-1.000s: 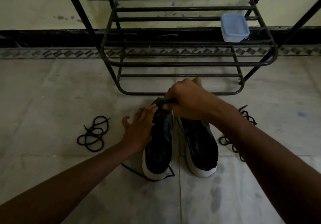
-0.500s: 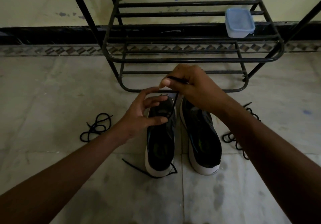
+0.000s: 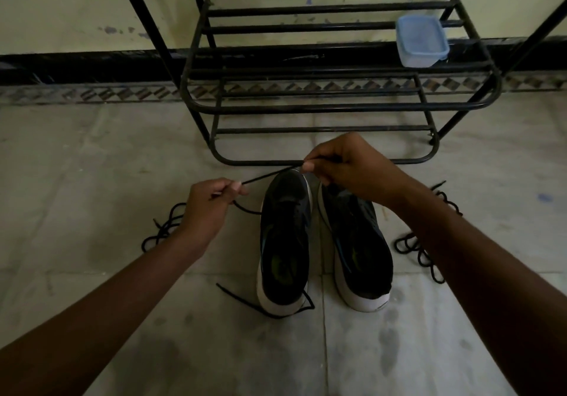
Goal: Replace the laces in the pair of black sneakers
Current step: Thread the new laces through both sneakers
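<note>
A loose coil of lace lay on the floor at the left, and just right of it my left hand pinched a black lace between thumb and curled fingers. It ran taut past the toe of the left sneaker to my right hand, which pinched it at thumb and fingertip. The right sneaker stood just beside its mate, with another lace pile to its right.

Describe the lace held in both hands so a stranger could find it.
Two sneakers stand before the black rack. Over the left sneaker's toe, a black lace runs between the left hand and the right hand. Unlike the left bundle and right bundle on the floor, it is stretched straight.
</note>
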